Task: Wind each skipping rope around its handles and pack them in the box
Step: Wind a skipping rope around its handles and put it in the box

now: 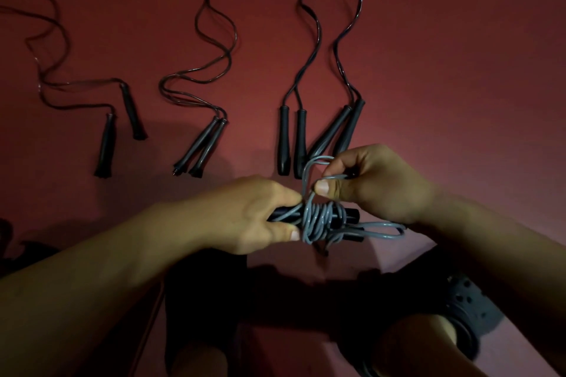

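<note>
The left hand (248, 217) grips a pair of black handles (349, 214) held side by side, its fingers (288, 234) curled around their left ends. A grey skipping rope (318, 219) is wound in many turns around the middle of these handles, and a flat loop of it sticks out to the right past the handle ends. The right hand (376, 180) is just above and to the right of the bundle; its thumb and fingers pinch a raised loop of the same grey rope, which arches up from the coil.

Four more skipping ropes lie unwound on the dark red floor (474, 76) beyond the hands, handles toward the person and cords trailing in waves to the far edge. The leftmost rope (107, 144) has its handles apart; the second rope (202, 144) has them touching at the cord end. The third rope (291, 141) has upright parallel handles, and the fourth rope (346, 128) leans beside it, partly hidden behind the right hand. At the near edge a black perforated clog (468, 309) shows on a foot.
</note>
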Demonstrator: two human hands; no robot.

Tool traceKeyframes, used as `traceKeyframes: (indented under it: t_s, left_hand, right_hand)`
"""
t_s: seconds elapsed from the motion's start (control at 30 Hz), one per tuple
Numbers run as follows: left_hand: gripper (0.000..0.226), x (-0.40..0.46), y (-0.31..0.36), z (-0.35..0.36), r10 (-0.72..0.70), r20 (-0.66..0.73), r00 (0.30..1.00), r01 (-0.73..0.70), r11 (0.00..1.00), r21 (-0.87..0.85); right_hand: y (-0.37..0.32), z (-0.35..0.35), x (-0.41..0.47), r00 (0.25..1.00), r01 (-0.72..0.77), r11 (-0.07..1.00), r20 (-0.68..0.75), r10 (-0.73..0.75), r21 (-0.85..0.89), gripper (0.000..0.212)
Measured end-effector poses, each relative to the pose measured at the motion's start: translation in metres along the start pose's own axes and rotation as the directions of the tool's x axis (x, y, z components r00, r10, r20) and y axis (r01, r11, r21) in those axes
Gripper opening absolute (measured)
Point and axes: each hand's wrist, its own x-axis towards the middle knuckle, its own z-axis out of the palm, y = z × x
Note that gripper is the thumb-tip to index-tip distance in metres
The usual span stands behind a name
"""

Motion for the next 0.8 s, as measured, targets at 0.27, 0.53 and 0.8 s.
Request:
traceKeyframes:
  t_s: [0.27, 0.53, 0.8]
  left_hand:
    - [0.013, 0.006, 0.008, 0.005, 0.099, 0.103, 0.99, -0.083, 0.986, -0.144]
    - [0.015, 0.002, 0.02, -0.003, 0.216, 0.121, 0.969, -0.17, 0.934, -0.313]
    - [0.018, 0.002, 0.026, -0.005, 0.247, 0.103, 0.964, -0.199, 0.919, -0.341]
  right_hand:
    - [0.002, -0.002, -0.003, 0.996, -0.024, 0.998, 0.092, 0.019, 0.051, 0.03]
    - [0.015, -0.016, -0.004, 0.898, -0.273, 0.929, 0.412, 0.153, 0.25, 0.048]
    - [0.038, -0.024, -0.002, 0.816, -0.423, 0.74, 0.575, 0.061, 0.522, 0.032]
